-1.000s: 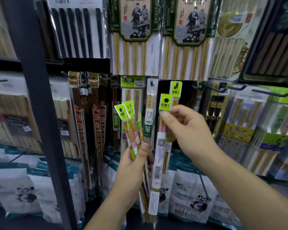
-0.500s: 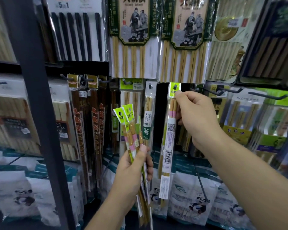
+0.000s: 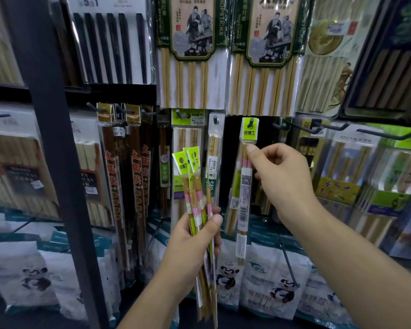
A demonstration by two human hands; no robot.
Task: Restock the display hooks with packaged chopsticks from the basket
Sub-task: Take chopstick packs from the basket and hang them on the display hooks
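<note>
Racks of packaged chopsticks fill the wall in front of me, crowded edge to edge. At twelve o'clock two wide bamboo packs [image 3: 192, 67] with printed figures hang side by side, their lower edges coming down over the row beneath. At eleven o'clock sits a card of black chopsticks [image 3: 109, 43], and a dark upright post [image 3: 57, 162] cuts through the left of my view from top to bottom. Brown chopsticks [image 3: 126, 176] with red characters hang at nine o'clock, panda bags [image 3: 271, 283] line the bottom from seven to five o'clock, and dark pegs [image 3: 332, 126] jut toward me at two o'clock. Just right of centre, the hung pack [image 3: 245, 186] sits on its hook [image 3: 251, 123] through the hole in its bright green header. Its long axis is near vertical, header at twelve o'clock and tips at six, with a narrow pack [image 3: 214, 150] just beside it at nine o'clock. My right hand [image 3: 285, 181] comes in from four o'clock, fingers curled, one fingertip touching the front of the hung pack just under the header; whether I am pinching it or only touching it I cannot tell. My left hand [image 3: 190, 248], rising from six o'clock, grips a bundle of packs [image 3: 195, 186] around the middle, thumb across the front. They stand upright, slightly fanned, green headers leaning toward eleven o'clock and overlapping the packs hanging behind.
</note>
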